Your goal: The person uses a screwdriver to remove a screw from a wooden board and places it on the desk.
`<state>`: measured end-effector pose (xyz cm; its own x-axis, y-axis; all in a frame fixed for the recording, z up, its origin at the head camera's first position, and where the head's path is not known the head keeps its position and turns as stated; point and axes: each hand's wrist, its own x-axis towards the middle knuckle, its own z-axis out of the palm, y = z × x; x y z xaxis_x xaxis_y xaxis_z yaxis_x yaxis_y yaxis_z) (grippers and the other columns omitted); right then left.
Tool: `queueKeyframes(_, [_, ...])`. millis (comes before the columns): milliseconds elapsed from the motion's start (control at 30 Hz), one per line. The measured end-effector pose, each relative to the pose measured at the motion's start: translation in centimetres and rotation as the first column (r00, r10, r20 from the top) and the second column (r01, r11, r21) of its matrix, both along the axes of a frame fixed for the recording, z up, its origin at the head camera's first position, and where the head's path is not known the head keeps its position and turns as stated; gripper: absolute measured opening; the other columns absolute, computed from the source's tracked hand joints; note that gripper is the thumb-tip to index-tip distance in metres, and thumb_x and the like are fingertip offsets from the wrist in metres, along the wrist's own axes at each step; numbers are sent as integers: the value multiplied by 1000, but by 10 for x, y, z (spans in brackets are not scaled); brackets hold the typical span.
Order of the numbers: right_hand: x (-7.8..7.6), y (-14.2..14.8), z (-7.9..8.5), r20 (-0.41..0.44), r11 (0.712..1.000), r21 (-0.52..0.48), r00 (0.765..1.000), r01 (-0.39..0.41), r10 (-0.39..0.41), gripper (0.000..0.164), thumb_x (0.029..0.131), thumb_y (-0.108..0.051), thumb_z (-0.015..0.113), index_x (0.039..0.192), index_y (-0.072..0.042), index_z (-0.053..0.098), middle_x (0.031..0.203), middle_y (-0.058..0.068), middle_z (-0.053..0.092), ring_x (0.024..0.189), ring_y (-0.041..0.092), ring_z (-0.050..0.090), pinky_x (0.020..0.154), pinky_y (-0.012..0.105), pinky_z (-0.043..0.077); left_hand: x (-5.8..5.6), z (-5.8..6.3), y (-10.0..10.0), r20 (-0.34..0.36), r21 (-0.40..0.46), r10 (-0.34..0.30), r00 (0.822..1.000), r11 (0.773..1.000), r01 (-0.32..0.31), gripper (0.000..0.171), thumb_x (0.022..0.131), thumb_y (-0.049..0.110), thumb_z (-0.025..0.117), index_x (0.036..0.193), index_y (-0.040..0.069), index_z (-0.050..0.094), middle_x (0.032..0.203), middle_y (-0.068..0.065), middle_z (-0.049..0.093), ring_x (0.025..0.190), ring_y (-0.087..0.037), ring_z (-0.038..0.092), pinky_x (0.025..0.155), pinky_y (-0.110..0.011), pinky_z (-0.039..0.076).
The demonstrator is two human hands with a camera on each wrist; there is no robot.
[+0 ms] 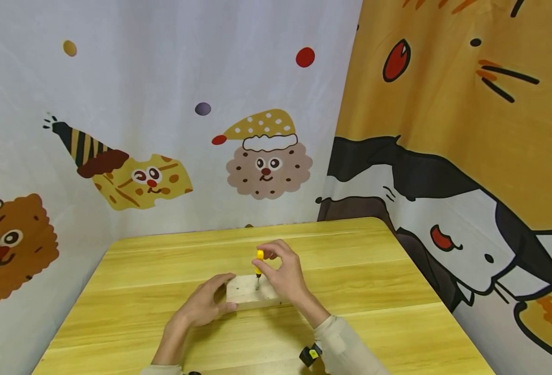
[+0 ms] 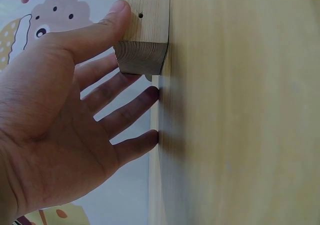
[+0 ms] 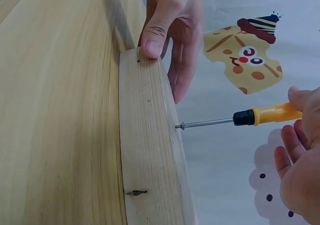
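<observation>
A pale wooden block [image 1: 245, 294] lies on the table. My left hand [image 1: 201, 303] grips its left end, thumb on the near side [image 2: 150, 20] and fingers reaching behind. In the left wrist view the lower fingers touch the tabletop. My right hand [image 1: 286, 271] pinches the yellow handle of a screwdriver [image 3: 272, 114] between thumb and fingers. The screwdriver stands upright over the block, its thin metal shaft pointing down. At the shaft's tip, a small screw [image 3: 179, 127] stands partly out of the block's top face. The right hand partly hides the block's right end in the head view.
The wood-grain table [image 1: 360, 333] extends around the block on every side. Near my right sleeve is a small black object with a yellow mark [image 1: 310, 354]. A cartoon-printed curtain [image 1: 163, 67] hangs behind the table and along its sides.
</observation>
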<state>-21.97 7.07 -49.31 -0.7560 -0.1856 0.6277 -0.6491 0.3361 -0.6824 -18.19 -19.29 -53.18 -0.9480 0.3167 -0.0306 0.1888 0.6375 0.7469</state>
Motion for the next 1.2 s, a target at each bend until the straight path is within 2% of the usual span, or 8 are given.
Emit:
queueKeyframes(167, [0,0,-1,38,1000,-22,999,-11,12,27,100,-16,89,127,-16,81,108,2,76,98,26,74,89,38,67,0,0,0,3,-1,-2,1000,1000,2,81,98,35,90,167,13,54,174,-18,53,164,-51,45,133,-75,37])
queueKeyframes(300, [-1,0,-2,61,999,-42,998,-23,25,28,102,-14,87,129,-16,80,111,3,78,100,30,75,90,43,68,0,0,0,2,-3,-2,1000,1000,2,81,98,35,90,167,12,54,174,-18,52,164,-51,45,134,-75,37])
queueKeyframes(433, [-1,0,-1,82,998,-59,996,-36,40,28,104,-12,84,131,-14,79,115,5,81,103,27,77,91,48,68,-1,0,-1,4,-3,-1,1000,1000,1,81,98,35,91,167,12,54,174,-18,53,164,-50,45,134,-75,37])
queueKeyframes(600, [0,0,-2,94,996,-69,994,-50,56,27,106,-9,81,133,-12,78,118,7,81,105,24,77,91,47,69,-1,-1,0,3,-7,3,1000,1000,-3,82,97,35,91,167,12,54,174,-18,53,164,-50,45,134,-74,37])
queueKeyframes(733, [0,1,-2,112,997,-64,992,-45,52,28,105,-13,82,133,-15,78,120,5,80,107,24,76,93,50,68,-1,-1,0,3,-7,2,1000,1000,-2,82,97,35,91,167,13,54,174,-18,53,164,-50,45,134,-74,37])
queueKeyframes(800, [0,1,-2,119,997,-61,992,-38,45,29,104,-17,85,132,-17,78,120,3,79,108,23,75,94,48,68,-1,-1,0,5,-4,0,1000,1000,0,82,97,35,91,167,13,54,174,-18,53,164,-50,45,134,-75,37])
queueKeyframes(1000, [-1,0,-2,99,998,-58,995,-20,26,30,100,-19,89,128,-17,79,110,2,74,101,25,73,92,32,66,0,0,0,10,1,0,1000,1000,0,82,98,35,91,167,13,54,175,-18,52,165,-51,44,133,-76,37])
queueKeyframes(1200, [-3,0,-4,91,998,-60,995,-23,28,28,100,-14,88,127,-16,79,109,3,74,99,25,73,90,35,68,0,0,0,15,1,2,1000,1000,-2,81,98,35,91,167,13,54,175,-18,51,165,-51,43,134,-76,36])
